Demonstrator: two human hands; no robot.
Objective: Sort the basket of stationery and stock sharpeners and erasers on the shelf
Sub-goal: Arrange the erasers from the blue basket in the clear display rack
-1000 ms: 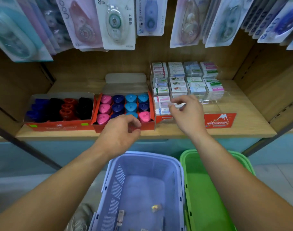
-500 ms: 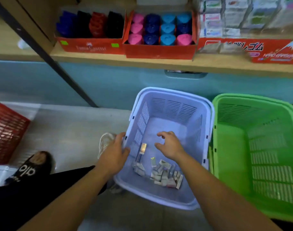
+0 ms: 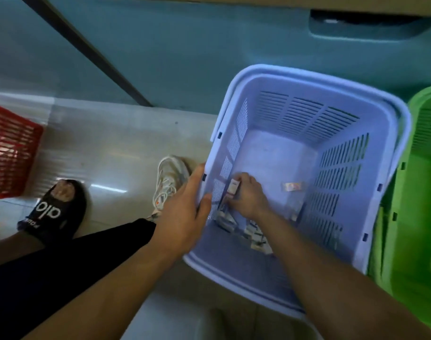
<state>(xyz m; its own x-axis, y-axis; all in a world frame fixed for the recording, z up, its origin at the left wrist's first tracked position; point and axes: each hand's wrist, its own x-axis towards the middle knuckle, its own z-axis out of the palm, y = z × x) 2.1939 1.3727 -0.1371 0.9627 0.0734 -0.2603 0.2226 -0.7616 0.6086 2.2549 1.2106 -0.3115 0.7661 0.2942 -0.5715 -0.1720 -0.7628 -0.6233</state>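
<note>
My left hand point(image 3: 182, 214) clasps the left rim of the lilac basket point(image 3: 307, 79), centre frame; my right hand point(image 3: 250, 196), inside it, pinches a small packet point(image 3: 234, 188).

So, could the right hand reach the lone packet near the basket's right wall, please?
Probably yes: the right hand is inside the basket, with bare floor between it and the lone packet, though it grips a small packet.

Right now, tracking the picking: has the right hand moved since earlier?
Yes: the right hand moved toward the basket's left wall, now pinching a packet.
</note>
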